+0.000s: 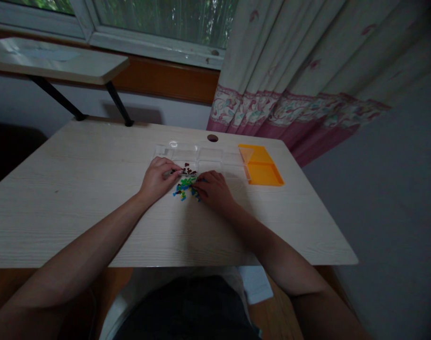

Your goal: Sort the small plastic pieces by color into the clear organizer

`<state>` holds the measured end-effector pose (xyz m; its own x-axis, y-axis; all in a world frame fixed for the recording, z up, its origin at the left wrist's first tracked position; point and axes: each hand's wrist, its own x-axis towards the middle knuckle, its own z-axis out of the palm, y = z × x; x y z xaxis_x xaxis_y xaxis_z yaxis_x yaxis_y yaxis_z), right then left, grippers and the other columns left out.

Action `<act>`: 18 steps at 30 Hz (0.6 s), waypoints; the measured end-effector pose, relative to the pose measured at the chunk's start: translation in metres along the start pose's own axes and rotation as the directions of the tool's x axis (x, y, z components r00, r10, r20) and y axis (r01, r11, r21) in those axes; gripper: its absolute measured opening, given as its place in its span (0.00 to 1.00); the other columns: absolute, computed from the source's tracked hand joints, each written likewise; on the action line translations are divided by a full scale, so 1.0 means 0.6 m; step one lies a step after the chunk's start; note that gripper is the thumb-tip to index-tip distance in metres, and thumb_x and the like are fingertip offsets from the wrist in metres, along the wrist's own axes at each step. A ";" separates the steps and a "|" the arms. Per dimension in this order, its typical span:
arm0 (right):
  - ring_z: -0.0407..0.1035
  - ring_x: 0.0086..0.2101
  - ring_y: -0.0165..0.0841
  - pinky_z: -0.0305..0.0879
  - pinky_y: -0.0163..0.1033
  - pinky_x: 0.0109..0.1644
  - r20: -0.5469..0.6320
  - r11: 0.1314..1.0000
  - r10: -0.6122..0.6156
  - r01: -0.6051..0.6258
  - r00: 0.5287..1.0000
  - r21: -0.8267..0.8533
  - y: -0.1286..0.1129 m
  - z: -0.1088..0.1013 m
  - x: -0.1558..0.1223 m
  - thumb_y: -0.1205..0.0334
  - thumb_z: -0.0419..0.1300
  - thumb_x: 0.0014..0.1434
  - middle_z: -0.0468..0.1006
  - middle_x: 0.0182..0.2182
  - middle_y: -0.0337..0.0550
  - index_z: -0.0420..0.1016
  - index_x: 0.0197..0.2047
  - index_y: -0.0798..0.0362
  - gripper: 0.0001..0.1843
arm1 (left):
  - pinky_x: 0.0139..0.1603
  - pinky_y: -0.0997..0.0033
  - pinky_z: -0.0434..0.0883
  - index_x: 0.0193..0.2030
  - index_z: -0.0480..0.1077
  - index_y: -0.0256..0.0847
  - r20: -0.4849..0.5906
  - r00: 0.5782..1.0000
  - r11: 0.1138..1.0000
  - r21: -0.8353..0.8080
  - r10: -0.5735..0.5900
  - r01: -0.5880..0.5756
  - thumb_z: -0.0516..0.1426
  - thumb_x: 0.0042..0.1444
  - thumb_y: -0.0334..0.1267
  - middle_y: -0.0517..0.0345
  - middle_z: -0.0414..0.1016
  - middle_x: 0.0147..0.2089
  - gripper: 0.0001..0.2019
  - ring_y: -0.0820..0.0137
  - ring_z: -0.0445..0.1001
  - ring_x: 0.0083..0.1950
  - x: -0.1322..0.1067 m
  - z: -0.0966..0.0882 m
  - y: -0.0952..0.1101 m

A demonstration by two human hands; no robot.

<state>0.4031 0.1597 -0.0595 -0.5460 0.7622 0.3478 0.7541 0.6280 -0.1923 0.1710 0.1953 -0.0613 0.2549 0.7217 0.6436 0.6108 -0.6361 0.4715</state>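
Note:
A pile of small green, blue and yellow plastic pieces (184,185) lies on the table. Just behind it is a clear compartment box (210,155), with several small dark brown pieces (188,170) in its near left compartment. My left hand (160,177) is at that compartment's near edge, thumb and index finger closed together; what is between them is too small to make out. At the right side of the pile, my right hand (213,190) has its fingertips pinched among the colored pieces. The thing in its grip is hidden.
A yellow two-part tray (263,165) sits at the right end of the clear box. Behind that is a round cable hole (212,138) in the pale table (105,189). A raised shelf (59,59) on black legs stands back left, and a curtain (265,71) hangs behind.

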 end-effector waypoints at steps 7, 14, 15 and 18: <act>0.62 0.49 0.40 0.56 0.46 0.54 -0.017 1.000 0.027 -0.027 1.000 0.004 -0.004 -0.002 0.000 0.60 0.59 0.64 0.75 0.46 0.46 0.80 0.44 0.48 0.09 | 0.50 0.59 0.67 0.39 0.78 0.43 0.029 1.000 1.000 -0.009 -0.011 0.012 0.60 0.60 0.42 0.55 0.77 0.38 0.08 0.65 0.71 0.43 -0.001 0.001 0.004; 0.62 0.49 0.40 0.56 0.46 0.53 0.008 0.999 0.003 -0.003 1.000 -0.034 -0.003 -0.002 0.000 0.61 0.59 0.64 0.76 0.46 0.45 0.80 0.46 0.45 0.10 | 0.50 0.59 0.67 0.38 0.78 0.44 0.005 1.000 1.000 -0.028 -0.013 0.013 0.60 0.59 0.41 0.56 0.77 0.37 0.06 0.65 0.71 0.43 -0.002 0.008 -0.001; 0.62 0.49 0.40 0.55 0.46 0.53 0.015 0.999 -0.001 0.002 1.000 -0.044 -0.004 -0.003 0.000 0.62 0.59 0.64 0.76 0.46 0.45 0.80 0.46 0.45 0.11 | 0.50 0.59 0.67 0.38 0.78 0.44 0.001 1.000 1.000 -0.026 -0.012 0.012 0.60 0.59 0.41 0.56 0.77 0.37 0.06 0.65 0.71 0.43 -0.002 0.008 -0.001; 0.62 0.49 0.40 0.55 0.46 0.53 0.040 0.998 -0.015 0.018 0.999 -0.065 -0.007 -0.006 0.001 0.62 0.58 0.64 0.76 0.46 0.45 0.80 0.47 0.45 0.11 | 0.50 0.59 0.67 0.38 0.78 0.43 0.006 1.000 1.000 -0.022 -0.005 0.005 0.60 0.59 0.41 0.56 0.77 0.37 0.06 0.65 0.71 0.43 -0.001 0.010 -0.001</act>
<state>0.4007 0.1568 -0.0551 -0.5718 0.7582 0.3134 0.7662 0.6301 -0.1262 0.1750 0.1968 -0.0656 0.2560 0.7265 0.6376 0.5959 -0.6380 0.4877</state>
